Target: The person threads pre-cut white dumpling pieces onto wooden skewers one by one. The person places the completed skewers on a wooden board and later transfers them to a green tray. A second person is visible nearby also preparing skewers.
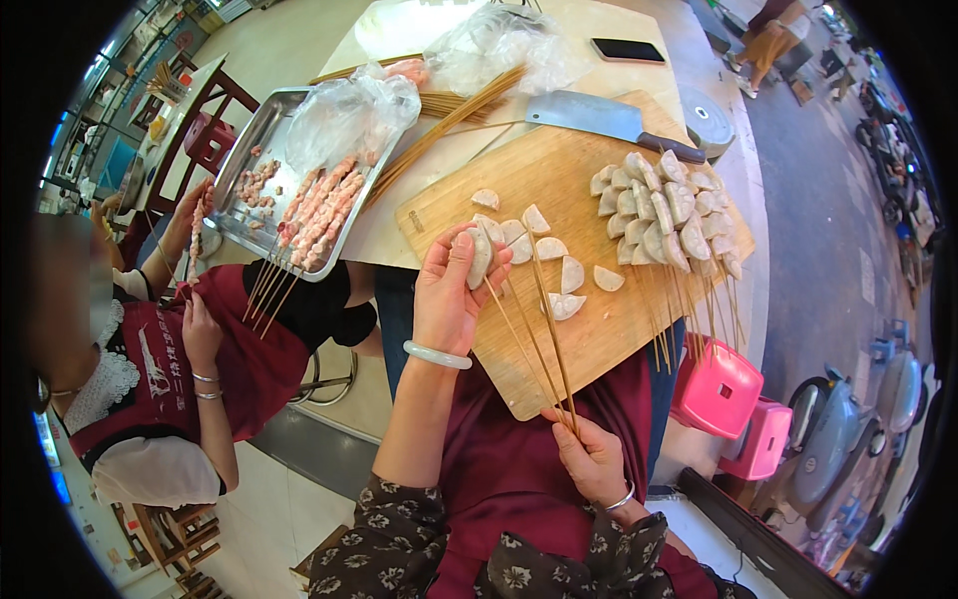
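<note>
My left hand (453,288) grips pale grey half-moon food slices (480,259) above the cutting board. In my right hand (591,457), near the board's lower edge, are the lower ends of several bamboo skewers (545,322). One skewer's upper end meets the held slices; whether it pierces them is hidden by my fingers. Loose half-moon slices (551,248) lie on the wooden cutting board (449,196) around and beyond my left hand. At the board's right side, a pile of skewered slices (658,210) has its sticks pointing toward me over the edge.
A cleaver (587,116) lies across the board's far edge. Behind are a bundle of skewers (456,127), plastic bags (509,45) and a phone (627,50). At left, a co-worker (179,359) holds a meat skewer beside a metal tray (350,224) of meat skewers. Pink stools (722,389) stand right.
</note>
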### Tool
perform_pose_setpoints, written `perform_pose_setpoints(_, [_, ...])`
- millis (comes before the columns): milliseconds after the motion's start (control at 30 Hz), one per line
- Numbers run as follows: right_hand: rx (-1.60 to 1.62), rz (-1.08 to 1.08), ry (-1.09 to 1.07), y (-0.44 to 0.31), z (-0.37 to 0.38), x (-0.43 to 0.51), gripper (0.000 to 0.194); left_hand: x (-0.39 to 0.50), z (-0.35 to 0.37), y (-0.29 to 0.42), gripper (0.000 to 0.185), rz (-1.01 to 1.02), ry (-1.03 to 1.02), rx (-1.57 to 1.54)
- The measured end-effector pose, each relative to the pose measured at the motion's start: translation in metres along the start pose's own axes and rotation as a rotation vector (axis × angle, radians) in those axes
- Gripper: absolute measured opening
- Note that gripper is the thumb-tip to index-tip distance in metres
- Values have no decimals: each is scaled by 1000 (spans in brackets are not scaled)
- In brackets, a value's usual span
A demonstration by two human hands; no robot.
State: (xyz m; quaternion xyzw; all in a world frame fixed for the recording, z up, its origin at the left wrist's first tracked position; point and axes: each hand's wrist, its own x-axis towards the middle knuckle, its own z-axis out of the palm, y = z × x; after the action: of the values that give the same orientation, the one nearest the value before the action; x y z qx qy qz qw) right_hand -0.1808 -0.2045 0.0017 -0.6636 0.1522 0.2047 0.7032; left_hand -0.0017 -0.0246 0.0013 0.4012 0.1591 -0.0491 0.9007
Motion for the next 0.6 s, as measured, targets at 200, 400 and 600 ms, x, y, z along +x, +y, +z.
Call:
perform_pose_setpoints(200, [-9,-31,-2,3,1,1,26,-6,5,-3,22,-25,13,69])
perform_pose_setpoints(400, [-56,-66,75,-2,3,-4,26,-9,3,-7,22,-15,-4,17])
perform_pose_setpoints(600, [-297,-306,190,-9,2,-8,27,-3,4,-4,22,75,52,40])
